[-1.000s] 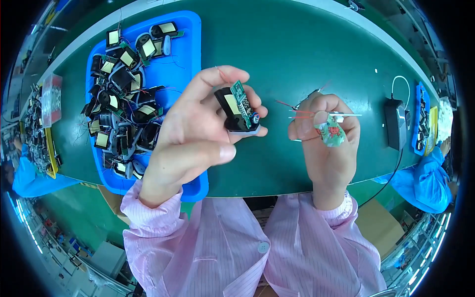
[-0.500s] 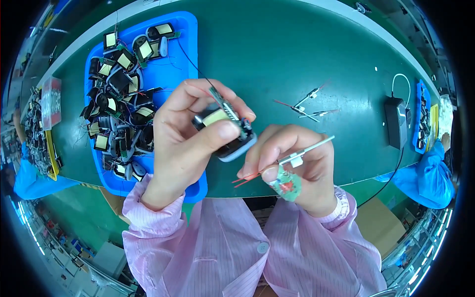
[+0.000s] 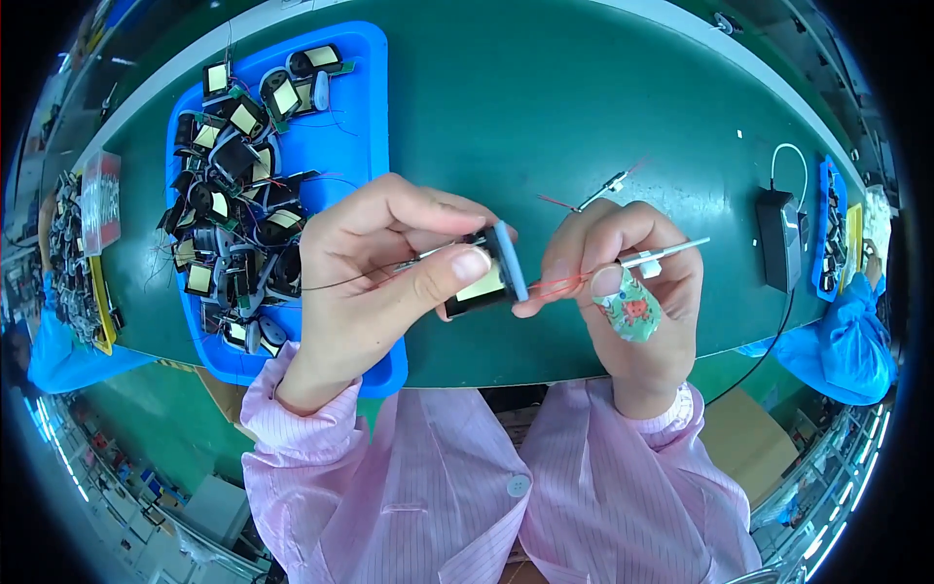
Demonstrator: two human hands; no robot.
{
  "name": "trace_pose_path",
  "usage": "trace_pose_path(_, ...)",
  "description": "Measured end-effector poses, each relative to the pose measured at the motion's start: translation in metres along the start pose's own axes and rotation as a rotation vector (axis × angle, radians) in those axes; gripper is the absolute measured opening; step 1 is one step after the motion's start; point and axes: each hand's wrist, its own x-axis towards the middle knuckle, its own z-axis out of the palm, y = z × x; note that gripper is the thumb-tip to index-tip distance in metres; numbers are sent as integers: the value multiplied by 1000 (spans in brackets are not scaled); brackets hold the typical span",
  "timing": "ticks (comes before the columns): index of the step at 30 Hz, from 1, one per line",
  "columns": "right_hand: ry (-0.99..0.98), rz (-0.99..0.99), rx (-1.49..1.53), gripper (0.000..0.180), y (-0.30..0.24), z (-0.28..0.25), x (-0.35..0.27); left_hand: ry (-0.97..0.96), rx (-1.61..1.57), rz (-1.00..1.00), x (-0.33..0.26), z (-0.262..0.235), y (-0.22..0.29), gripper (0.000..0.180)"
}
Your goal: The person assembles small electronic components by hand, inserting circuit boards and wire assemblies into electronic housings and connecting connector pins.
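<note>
My left hand (image 3: 365,258) is closed round a small black electronic housing (image 3: 479,284) with a pale yellow pad and a grey-blue rim. The housing is tilted, its rim toward my right hand; a thin dark wire trails from it to the left. My right hand (image 3: 657,355), a patterned green bandage on its thumb, pinches a thin white stick-shaped part (image 3: 686,247) with a small white block and red wires (image 3: 559,286). The wires reach the housing's rim; whether they enter it is hidden. Just beyond my right hand lies a similar thin part (image 3: 608,187).
A blue tray (image 3: 350,127) on the left holds several similar black housings. To the right stand a black box-shaped device (image 3: 777,238) with a cable and a smaller blue tray (image 3: 827,175). Blue-sleeved people (image 3: 842,346) work at both sides.
The housing has turned in my left hand, its rim now facing right. My right hand has moved right and up with the thin part, covering where another lay; the red wires now meet the housing.
</note>
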Motion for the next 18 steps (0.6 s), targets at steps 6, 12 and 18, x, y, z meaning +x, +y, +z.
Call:
trace_pose_path(6,131,-16,-105,13,-4,7,-2,99,119,259,-1,7,-2,17)
trace_pose_path(12,-55,180,76,13,-6,13,-5,28,520,326,-1,3,0,31)
trace_pose_path(18,-44,-67,-140,17,-3,9,-4,-84,58,294,0,12,-8,31)
